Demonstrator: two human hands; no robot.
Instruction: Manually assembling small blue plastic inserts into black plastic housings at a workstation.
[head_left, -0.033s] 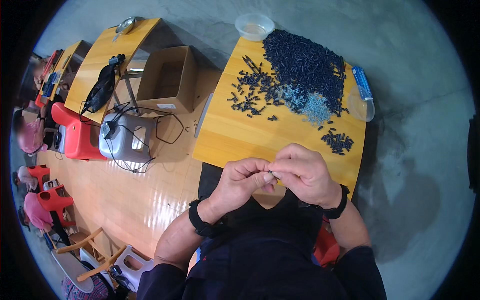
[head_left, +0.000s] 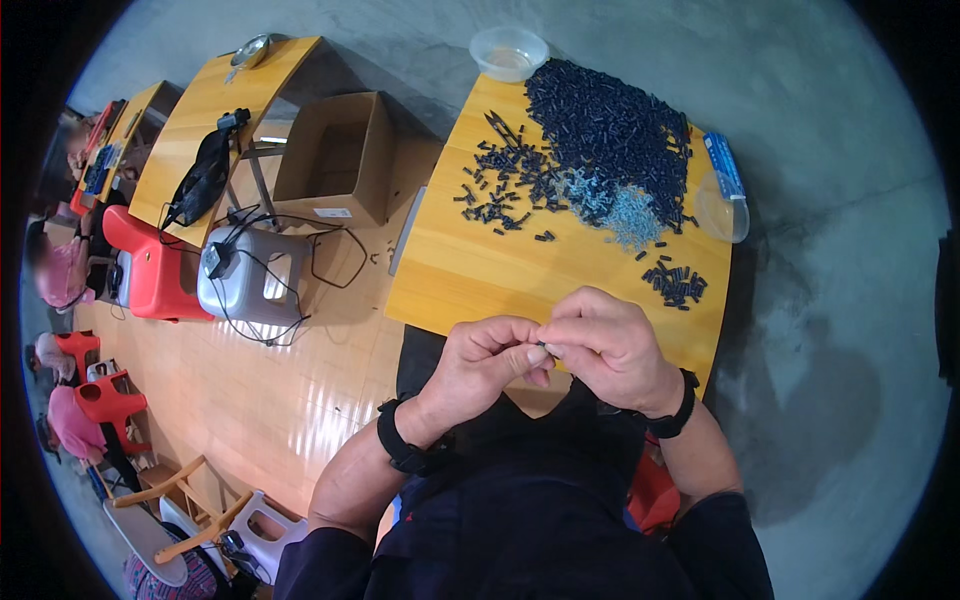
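My left hand (head_left: 490,362) and my right hand (head_left: 612,350) meet at the near edge of the yellow wooden table (head_left: 450,270). Their fingertips pinch together around a tiny dark piece (head_left: 542,345), mostly hidden by the fingers. Beyond them spreads a large heap of short black cylindrical pieces (head_left: 610,120), with looser ones scattered to its left. Small light-blue pieces (head_left: 625,212) lie in a pile against the heap's near side. A separate small group of black cylinders (head_left: 675,284) sits closer to my right hand. Pointed dark snips (head_left: 502,128) rest left of the heap.
A clear plastic bowl (head_left: 510,55) stands at the table's far left corner. On the right edge are a blue box (head_left: 724,165) and a clear container (head_left: 722,212). To the left are a cardboard box (head_left: 335,160), a grey stool (head_left: 255,275) with cables, and people seated farther off.
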